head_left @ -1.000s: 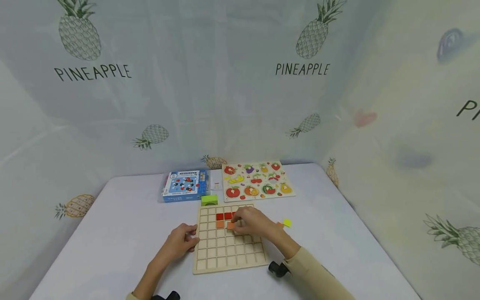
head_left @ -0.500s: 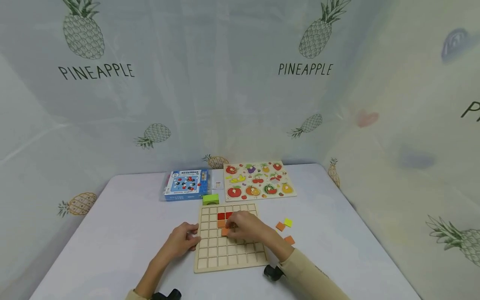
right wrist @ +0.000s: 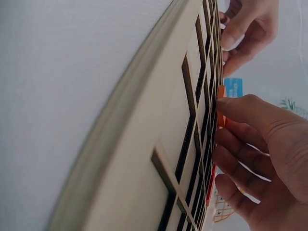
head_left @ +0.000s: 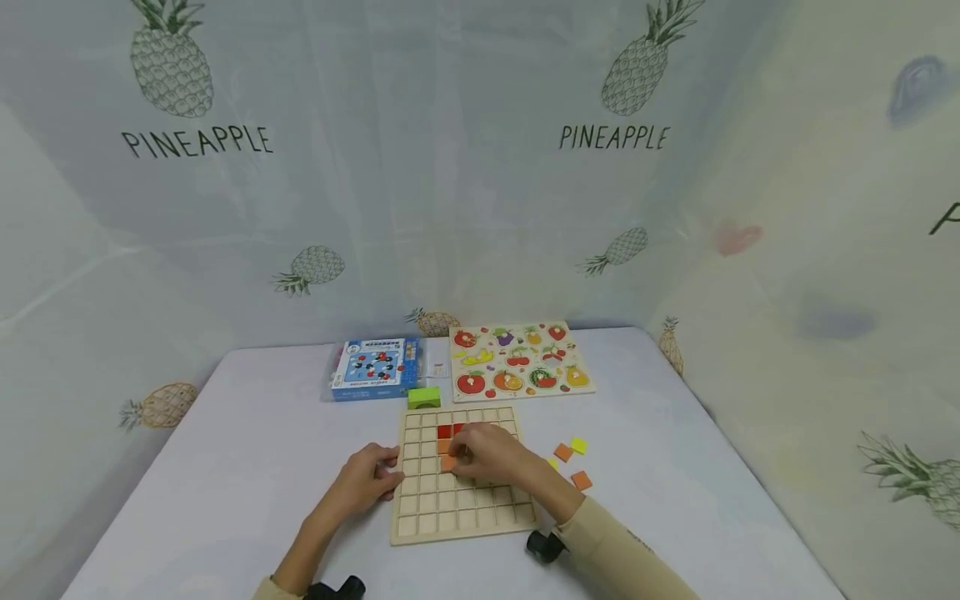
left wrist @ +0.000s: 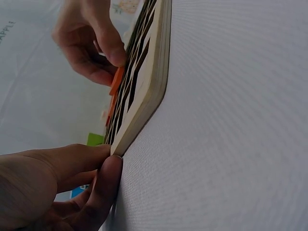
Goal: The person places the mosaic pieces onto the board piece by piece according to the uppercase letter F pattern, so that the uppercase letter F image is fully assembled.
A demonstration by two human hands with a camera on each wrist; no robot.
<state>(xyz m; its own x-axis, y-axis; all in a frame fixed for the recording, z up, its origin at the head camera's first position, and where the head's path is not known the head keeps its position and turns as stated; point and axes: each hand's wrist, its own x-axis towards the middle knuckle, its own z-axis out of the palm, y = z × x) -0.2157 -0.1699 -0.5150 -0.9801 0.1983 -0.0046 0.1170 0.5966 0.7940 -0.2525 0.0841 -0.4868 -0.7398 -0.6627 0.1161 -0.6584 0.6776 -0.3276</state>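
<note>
A pale wooden grid board [head_left: 435,502] with square cells lies on the table. My left hand [head_left: 365,477] grips its left edge, thumb and finger meeting at the rim in the left wrist view. Between thumb and fingers, my right hand [head_left: 491,452] pinches an orange square tile [head_left: 447,464] over a cell. That tile [left wrist: 116,81] stands tilted up from the board in the left wrist view. Just above it another orange tile [head_left: 444,447] lies in the grid, below a row of red tiles [head_left: 445,432] partly hidden by the right hand.
Loose orange tiles [head_left: 581,481] and yellow tiles [head_left: 579,446] lie right of the board. Behind it stand a green block [head_left: 423,397], a blue box [head_left: 375,369] and a fruit puzzle board [head_left: 521,362]. A pineapple-print curtain [head_left: 405,208] hangs at the back.
The right hand has moved slightly left and toward the person, bringing the orange tile to a cell one row nearer. The left hand keeps its grip on the board's edge.
</note>
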